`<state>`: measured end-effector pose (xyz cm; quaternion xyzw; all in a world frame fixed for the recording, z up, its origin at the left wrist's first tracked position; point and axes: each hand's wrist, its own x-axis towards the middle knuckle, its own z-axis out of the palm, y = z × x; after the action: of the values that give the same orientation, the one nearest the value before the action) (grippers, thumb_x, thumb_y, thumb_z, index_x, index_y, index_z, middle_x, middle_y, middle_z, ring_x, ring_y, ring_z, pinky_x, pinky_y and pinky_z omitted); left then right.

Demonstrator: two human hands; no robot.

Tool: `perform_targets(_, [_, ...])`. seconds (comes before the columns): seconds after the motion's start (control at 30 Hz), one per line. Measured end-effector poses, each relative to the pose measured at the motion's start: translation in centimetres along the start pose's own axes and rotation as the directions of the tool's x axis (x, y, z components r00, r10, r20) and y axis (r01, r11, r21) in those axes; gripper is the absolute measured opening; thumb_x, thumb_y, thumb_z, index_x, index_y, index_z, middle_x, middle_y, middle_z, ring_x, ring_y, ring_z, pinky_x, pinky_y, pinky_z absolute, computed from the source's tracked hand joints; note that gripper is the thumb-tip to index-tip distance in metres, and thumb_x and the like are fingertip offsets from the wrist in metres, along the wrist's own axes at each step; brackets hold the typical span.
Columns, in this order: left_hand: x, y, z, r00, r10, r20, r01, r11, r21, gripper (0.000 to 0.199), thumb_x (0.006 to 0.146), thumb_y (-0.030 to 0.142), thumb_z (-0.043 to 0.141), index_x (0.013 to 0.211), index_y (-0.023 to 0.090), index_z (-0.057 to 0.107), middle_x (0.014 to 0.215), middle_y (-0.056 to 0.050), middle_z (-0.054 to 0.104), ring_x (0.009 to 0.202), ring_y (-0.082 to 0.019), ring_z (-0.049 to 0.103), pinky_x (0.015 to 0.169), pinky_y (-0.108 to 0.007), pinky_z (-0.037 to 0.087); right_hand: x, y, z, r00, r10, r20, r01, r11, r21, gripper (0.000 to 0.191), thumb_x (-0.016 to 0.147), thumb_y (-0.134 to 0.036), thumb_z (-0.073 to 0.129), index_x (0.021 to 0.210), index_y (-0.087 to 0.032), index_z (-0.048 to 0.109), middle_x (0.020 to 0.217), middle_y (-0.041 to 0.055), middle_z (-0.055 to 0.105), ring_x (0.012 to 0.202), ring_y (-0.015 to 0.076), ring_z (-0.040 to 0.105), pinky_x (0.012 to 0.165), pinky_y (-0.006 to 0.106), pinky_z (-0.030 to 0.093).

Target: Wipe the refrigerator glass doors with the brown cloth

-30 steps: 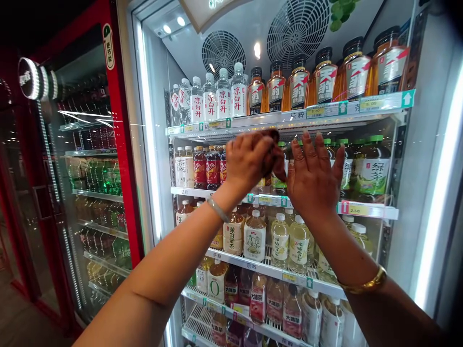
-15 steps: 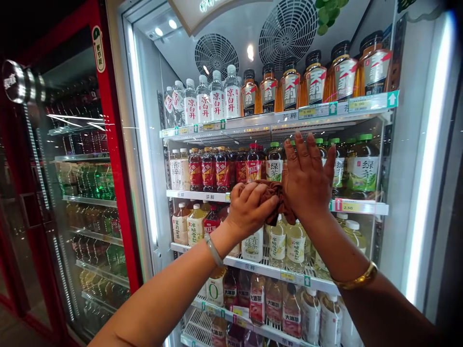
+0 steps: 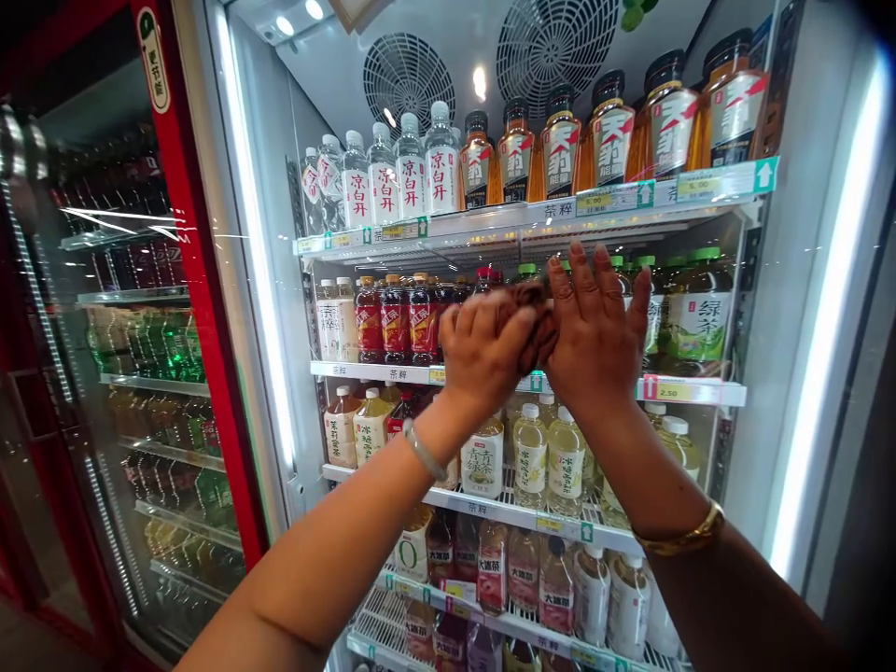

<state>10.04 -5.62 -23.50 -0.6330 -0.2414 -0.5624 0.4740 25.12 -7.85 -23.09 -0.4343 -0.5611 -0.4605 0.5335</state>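
Cloth [image 3: 541, 338] is sitting higher than a moment ago, bunching in the left hand's [image 3: 483, 353] curled fingers, beside the right hand [image 3: 595, 341], whose visible fingers are spreading near-straight, gripping nothing visible; rubbing is apparently continuing, bottles [image 3: 396, 322] standing behind the fingers.

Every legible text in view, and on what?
"凉白开": clear bottles
"天豹": amber bottles
"5.00": top-shelf price tags
"2.50": pink-edged tag
"绿茶": green-capped bottle
"青青绿茶": third-shelf bottle
"冰糖雪梨": pale-yellow bottles
"大冰茶": pink bottles
"0": fourth-shelf bottle
"茶粹": shelf strips
"更节能": door-frame sticker
Rest: too small, blurred or partly hidden.
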Motion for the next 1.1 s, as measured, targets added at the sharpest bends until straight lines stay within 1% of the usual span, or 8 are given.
perform_targets(0.17, [-5.2,0.1,-2.0,0.979,0.203,0.005,-0.203,0.978,-0.049,0.014,0.095,0.034,0.067,0.106,0.032,0.074,0.115,-0.008,0.074,0.116,-0.027,0.063,0.102,-0.046,0.042,0.1,0.2,-0.1,1.0,-0.016,-0.022,0.016,1.0,0.001,0.06,0.105,-0.024,0.038,0.164,-0.03,0.033,0.169,0.0029,0.037,0.161,0.0256,0.029,0.132,0.067,0.016])
perform_targets(0.27, [-1.7,-1.8,-1.5,0.973,0.221,0.057,-0.219,0.974,-0.052,0.02,0.096,0.038,0.064,0.114,0.033,0.073,0.121,-0.009,0.073,0.118,-0.029,0.061,0.099,-0.046,0.041,0.2,0.1,-0.1,1.0,-0.016,-0.008,0.016,1.0,0.007,0.058,0.106,-0.028,0.039,0.163,-0.029,0.034,0.17,0.0036,0.036,0.161,0.0273,0.029,0.132,0.067,0.016])
perform_targets(0.4, [5.7,-3.9,0.1,0.998,-0.026,0.049,0.026,1.0,0.002,0.026,0.099,0.042,0.061,0.122,0.032,0.071,0.126,-0.013,0.069,0.119,-0.032,0.057,0.094,-0.048,0.04,0.1,0.0,0.0,0.999,-0.013,-0.031,0.013,1.0,0.002,0.058,0.104,-0.028,0.042,0.162,-0.029,0.037,0.169,0.0053,0.038,0.16,0.027,0.031,0.132,0.066,0.016])
perform_targets(0.5, [7.7,-3.7,1.0,0.994,-0.098,0.046,0.098,0.995,-0.015,0.03,0.098,0.043,0.064,0.125,0.032,0.07,0.131,-0.013,0.066,0.123,-0.034,0.053,0.098,-0.051,0.038,0.0,0.0,0.2,0.998,-0.017,-0.056,0.017,1.0,0.006,0.062,0.102,-0.023,0.041,0.163,-0.028,0.034,0.167,0.0057,0.042,0.159,0.0264,0.033,0.133,0.065,0.016])
perform_targets(0.63, [4.4,-1.6,0.9,0.998,-0.058,0.009,0.058,0.998,0.025,0.029,0.1,0.045,0.061,0.124,0.032,0.069,0.132,-0.013,0.066,0.124,-0.033,0.053,0.101,-0.051,0.039,-0.3,0.5,-0.4,0.989,-0.04,-0.146,0.059,0.991,0.124,0.069,0.099,-0.016,0.035,0.166,-0.027,0.024,0.164,0.0076,0.047,0.155,0.0212,0.041,0.132,0.056,0.026])
perform_targets(0.8, [-0.8,0.8,-0.3,0.999,-0.015,0.045,0.015,1.0,0.001,0.029,0.1,0.037,0.06,0.128,0.031,0.067,0.137,-0.013,0.066,0.129,-0.031,0.053,0.108,-0.053,0.038,-1.0,0.6,-1.9,0.917,-0.334,-0.218,0.389,0.871,0.3,0.07,0.096,-0.027,0.042,0.165,-0.03,0.025,0.167,0.0078,0.041,0.158,0.0231,0.036,0.124,0.053,0.043])
perform_targets(0.97, [0.0,0.2,-2.9,0.947,-0.075,0.313,0.168,0.945,-0.282,0.065,0.087,0.024,0.067,0.149,0.025,0.049,0.154,-0.015,0.055,0.146,-0.033,0.045,0.121,-0.057,0.034,-2.2,-0.1,-2.1,0.855,-0.517,-0.044,0.493,0.784,0.377,0.07,0.096,-0.062,0.049,0.157,-0.027,0.043,0.169,0.0111,0.037,0.164,0.0285,0.021,0.128,0.06,0.035])
perform_targets(1.1, [1.5,-1.4,-5.5,0.912,-0.002,0.409,0.269,0.758,-0.595,0.096,0.078,0.014,0.064,0.164,0.029,0.024,0.165,-0.012,0.045,0.153,-0.027,0.042,0.121,-0.049,0.043,-2.6,-1.1,-1.4,0.851,-0.525,0.023,0.486,0.803,0.346,0.087,0.093,-0.055,0.062,0.164,-0.017,0.03,0.172,0.0189,0.027,0.165,0.0309,0.008,0.128,0.062,0.033])
